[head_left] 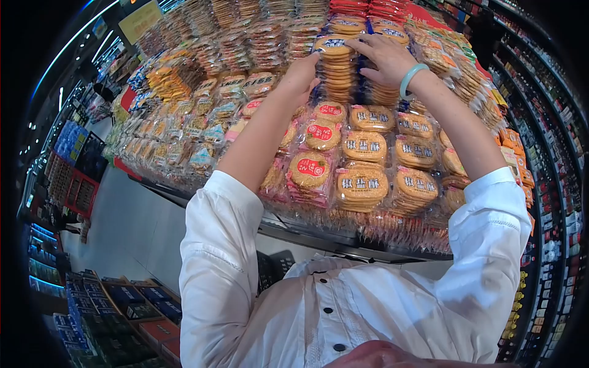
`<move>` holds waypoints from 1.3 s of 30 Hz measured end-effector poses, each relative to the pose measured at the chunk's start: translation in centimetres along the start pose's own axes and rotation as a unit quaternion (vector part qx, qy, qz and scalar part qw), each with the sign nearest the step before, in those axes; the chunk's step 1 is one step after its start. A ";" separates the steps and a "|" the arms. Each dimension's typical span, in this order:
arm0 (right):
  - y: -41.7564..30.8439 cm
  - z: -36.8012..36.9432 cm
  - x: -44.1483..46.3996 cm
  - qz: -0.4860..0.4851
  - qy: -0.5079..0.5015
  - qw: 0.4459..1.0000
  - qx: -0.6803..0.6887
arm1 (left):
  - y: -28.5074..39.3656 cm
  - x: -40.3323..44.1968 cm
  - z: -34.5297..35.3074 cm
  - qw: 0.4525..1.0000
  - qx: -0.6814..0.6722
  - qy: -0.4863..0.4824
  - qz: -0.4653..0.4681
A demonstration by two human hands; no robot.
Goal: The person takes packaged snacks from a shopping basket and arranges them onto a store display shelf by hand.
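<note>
A stack of round biscuits in clear packs with blue-and-white labels [335,67] stands upright at the back middle of the display. My left hand [300,76] is at the left side of this stack, its index finger against the top pack's edge and its thumb apart. From the right, my right hand [388,57] reaches over with fingers spread, the fingertips at the top pack's right edge. A second blue-labelled biscuit stack [381,93] stands below my right palm, partly covered by it. A pale green bangle [412,80] circles my right wrist.
Nearer my body lie biscuit packs with dark lettering [363,185] and packs with red labels [309,170]. Piled snack packs [169,81] spread to the left. Stocked shelves [555,202] line the right side, and boxed goods [126,306] stand at lower left beside the grey floor [132,227].
</note>
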State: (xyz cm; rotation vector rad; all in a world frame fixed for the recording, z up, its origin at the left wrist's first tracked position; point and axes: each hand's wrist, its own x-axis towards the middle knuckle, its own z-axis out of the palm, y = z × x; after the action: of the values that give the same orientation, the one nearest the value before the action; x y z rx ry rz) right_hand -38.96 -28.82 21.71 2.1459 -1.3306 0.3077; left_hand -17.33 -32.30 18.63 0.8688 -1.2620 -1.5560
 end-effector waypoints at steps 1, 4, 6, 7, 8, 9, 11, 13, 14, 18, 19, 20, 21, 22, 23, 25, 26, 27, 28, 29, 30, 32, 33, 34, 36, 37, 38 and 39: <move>0.0 0.0 0.0 0.000 -0.003 1.000 -0.006 | 0.0 -0.1 0.2 1.000 0.001 0.004 -0.002; 0.1 0.2 0.0 -0.005 -0.003 1.000 -0.015 | 0.0 -0.4 0.2 1.000 0.002 0.005 0.004; 0.0 0.2 0.0 -0.004 -0.004 1.000 -0.021 | 0.3 -1.0 0.2 0.999 0.031 0.019 0.000; -0.1 0.1 -0.1 -0.001 -0.003 1.000 -0.025 | 0.5 -1.2 0.2 0.999 0.048 0.023 -0.001; -0.1 -0.1 0.0 -0.003 -0.010 1.000 -0.019 | 0.4 -0.9 0.0 0.998 0.063 0.017 -0.006; 0.0 -0.2 0.1 -0.005 -0.016 1.000 -0.014 | 0.1 -0.1 -0.3 0.997 0.077 0.010 -0.011; 0.1 -0.6 0.2 -0.005 -0.027 1.000 -0.013 | -0.4 1.2 -1.0 0.993 0.116 0.002 -0.015; -0.1 -0.6 0.2 -0.001 -0.037 0.999 -0.020 | -0.2 1.3 -1.5 0.986 0.165 -0.001 -0.017; -0.1 -0.6 0.2 -0.002 -0.036 0.999 -0.018 | -0.2 1.2 -1.9 0.986 0.168 -0.001 0.000; -0.4 -1.1 -0.1 0.013 -0.052 0.998 -0.019 | 1.8 -2.9 -3.3 0.982 0.183 -0.008 0.052; -0.5 -1.3 -0.1 0.018 -0.059 0.998 -0.020 | 2.6 -4.2 -3.3 0.982 0.179 0.009 0.055; -0.6 -1.6 -0.1 0.025 -0.070 0.997 -0.030 | 3.2 -5.4 -3.6 0.982 0.175 0.026 0.058; -0.6 -1.8 -0.2 0.030 -0.064 0.997 -0.037 | 3.6 -6.0 -4.6 0.984 0.169 0.012 0.060; -0.6 -2.0 -0.4 0.033 -0.059 0.997 -0.043 | 4.0 -6.7 -5.6 0.985 0.162 -0.001 0.060; -0.8 -2.2 -0.5 0.035 -0.054 0.997 -0.047 | 4.3 -7.7 -6.4 0.987 0.150 0.008 0.064; -0.7 -3.3 -0.5 0.038 -0.072 0.994 -0.066 | 5.3 -10.6 -7.5 0.988 0.129 0.024 0.078; -0.6 -3.7 -0.5 0.033 -0.073 0.994 -0.075 | 5.7 -12.2 -8.1 0.989 0.118 0.030 0.086; -0.7 -4.3 -0.4 0.026 -0.074 0.993 -0.084 | 6.0 -13.8 -8.8 0.989 0.106 0.039 0.094; -1.2 -5.2 -0.7 0.046 -0.075 0.993 -0.074 | 6.1 -15.3 -9.7 0.989 0.107 0.039 0.095; -0.9 -5.2 -1.0 0.036 -0.055 0.995 -0.070 | 6.3 -16.6 -10.7 0.989 0.108 0.039 0.096; -0.3 -5.1 -1.3 0.027 -0.035 0.997 -0.066 | 6.4 -18.1 -11.7 0.988 0.109 0.039 0.097; -2.5 -10.8 -1.5 0.008 -0.096 0.994 0.045 | 6.5 -21.6 -13.1 0.989 0.099 0.050 0.093; -2.7 -10.2 -2.0 -0.004 -0.053 0.998 0.044 | 6.5 -23.3 -13.7 0.990 0.093 0.052 0.092; -2.4 -9.0 -3.3 -0.014 -0.010 0.999 0.043 | 6.4 -25.1 -14.4 0.991 0.088 0.055 0.088; -2.9 -9.4 -4.7 -0.040 0.024 0.995 0.087 | 6.0 -28.8 -16.0 0.992 0.078 0.065 0.079; -4.6 -11.5 -5.8 -0.056 0.014 0.989 0.133 | 5.6 -30.5 -17.0 0.992 0.073 0.069 0.069; -6.4 -13.3 -7.0 -0.073 0.002 0.981 0.182 | 5.1 -32.2 -18.0 0.993 0.069 0.075 0.057; -7.9 -14.5 -8.2 -0.073 -0.017 0.972 0.223 | 4.5 -33.9 -18.8 0.994 0.065 0.082 0.043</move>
State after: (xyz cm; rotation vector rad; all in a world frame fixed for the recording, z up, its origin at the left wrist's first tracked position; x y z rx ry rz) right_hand -34.36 -11.63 26.49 2.6156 -1.1968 0.5552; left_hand 12.05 -6.54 17.93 0.9913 -1.2751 -1.3174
